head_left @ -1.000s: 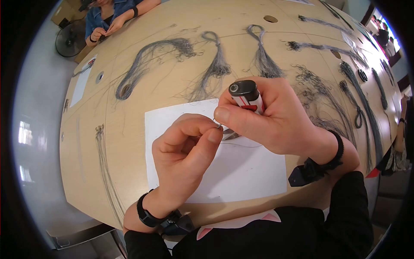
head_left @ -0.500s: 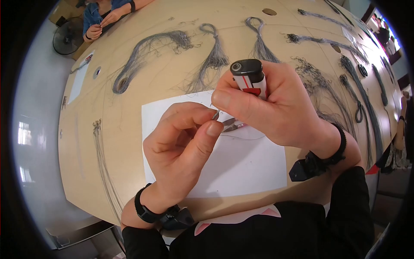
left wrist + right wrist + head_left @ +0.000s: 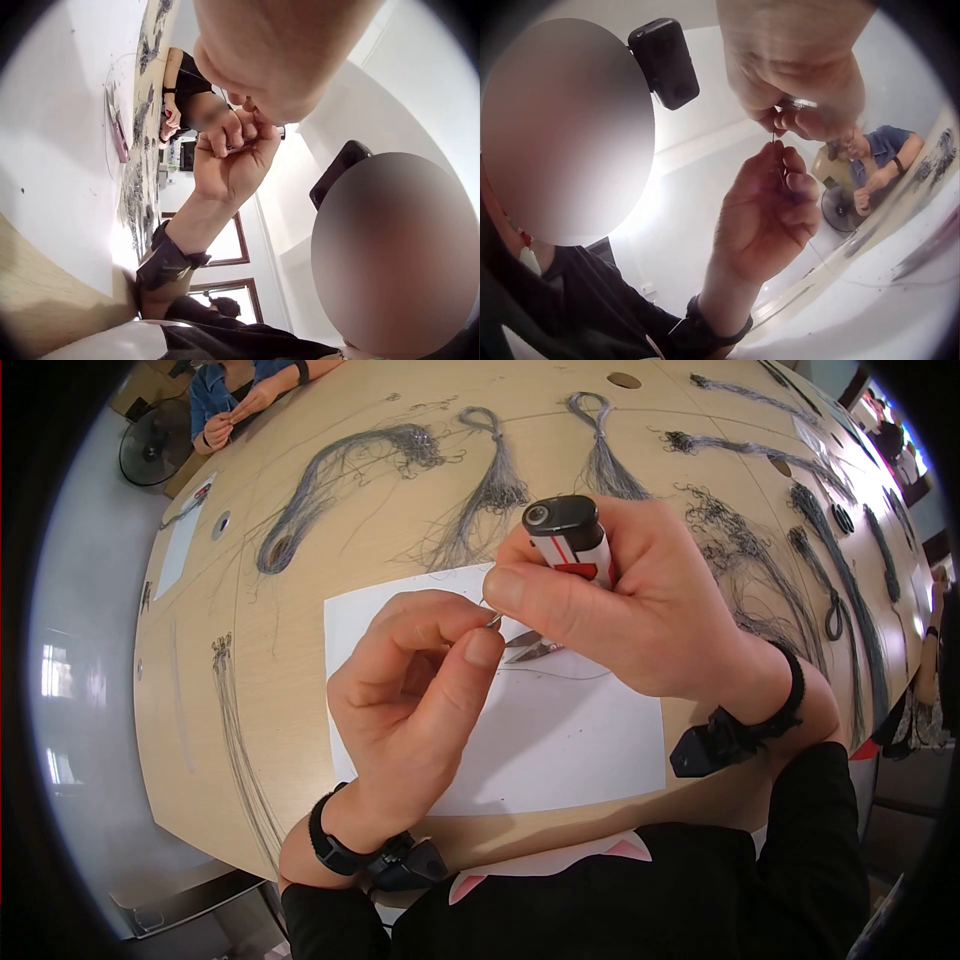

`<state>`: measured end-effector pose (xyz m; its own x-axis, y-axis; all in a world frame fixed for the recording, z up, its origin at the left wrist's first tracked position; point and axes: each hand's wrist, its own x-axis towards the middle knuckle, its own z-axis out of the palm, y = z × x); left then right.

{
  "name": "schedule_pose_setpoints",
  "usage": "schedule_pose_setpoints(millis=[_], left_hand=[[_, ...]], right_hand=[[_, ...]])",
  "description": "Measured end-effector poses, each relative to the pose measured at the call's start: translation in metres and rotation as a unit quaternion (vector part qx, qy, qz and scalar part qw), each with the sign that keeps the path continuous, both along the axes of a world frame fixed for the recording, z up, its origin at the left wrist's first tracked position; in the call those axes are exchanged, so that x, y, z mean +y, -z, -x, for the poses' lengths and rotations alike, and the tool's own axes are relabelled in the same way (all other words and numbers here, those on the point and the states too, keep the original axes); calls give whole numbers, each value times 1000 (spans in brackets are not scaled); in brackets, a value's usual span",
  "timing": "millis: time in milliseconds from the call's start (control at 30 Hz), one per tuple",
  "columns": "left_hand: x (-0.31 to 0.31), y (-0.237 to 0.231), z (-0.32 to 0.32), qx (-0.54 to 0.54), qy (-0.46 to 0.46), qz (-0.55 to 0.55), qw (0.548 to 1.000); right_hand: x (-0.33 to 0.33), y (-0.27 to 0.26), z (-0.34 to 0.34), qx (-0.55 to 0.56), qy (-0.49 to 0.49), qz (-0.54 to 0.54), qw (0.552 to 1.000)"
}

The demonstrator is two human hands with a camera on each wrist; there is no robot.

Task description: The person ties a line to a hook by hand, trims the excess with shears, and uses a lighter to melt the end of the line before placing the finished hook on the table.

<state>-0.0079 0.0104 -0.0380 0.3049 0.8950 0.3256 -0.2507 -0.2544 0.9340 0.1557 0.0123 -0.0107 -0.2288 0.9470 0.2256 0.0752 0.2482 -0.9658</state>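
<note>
By the table's near edge point(image 3: 550, 824), the left hand point(image 3: 405, 695) pinches a metallic sliver point(image 3: 494, 620); the right hand point(image 3: 655, 605) grips a black-topped object point(image 3: 568, 530).

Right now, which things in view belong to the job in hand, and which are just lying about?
In the job, apparently:
small thin piece, pinched in the left hand
black-ended object, gripped in the right hand
white sheet, beneath both hands
thin line and pink-handled cutter, on that sheet

Lying about, probably:
grey strand bundles, not held
another sheet, far left
fan
</note>
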Motion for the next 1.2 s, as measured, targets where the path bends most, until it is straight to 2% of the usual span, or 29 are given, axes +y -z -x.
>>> schedule_pose_setpoints(millis=[333,533,767,900,1000,1200], left_hand=[[2,3,0,29,-3,-30,999],[0,-1,0,18,39,20,999],[-3,-4,0,-19,68,131,989],[-4,-6,1,-18,65,154,986],[-2,-1,-1,-56,63,114,990],[0,4,0,-50,64,105,991]], right_hand=[[0,3,4,14,10,8,1000],[-1,2,3,22,-15,22,999],[0,1,3,22,-17,54,998],[-1,0,2,-1,18,51,999],[-1,2,3,0,25,32,999],[0,5,3,1,25,21,999]])
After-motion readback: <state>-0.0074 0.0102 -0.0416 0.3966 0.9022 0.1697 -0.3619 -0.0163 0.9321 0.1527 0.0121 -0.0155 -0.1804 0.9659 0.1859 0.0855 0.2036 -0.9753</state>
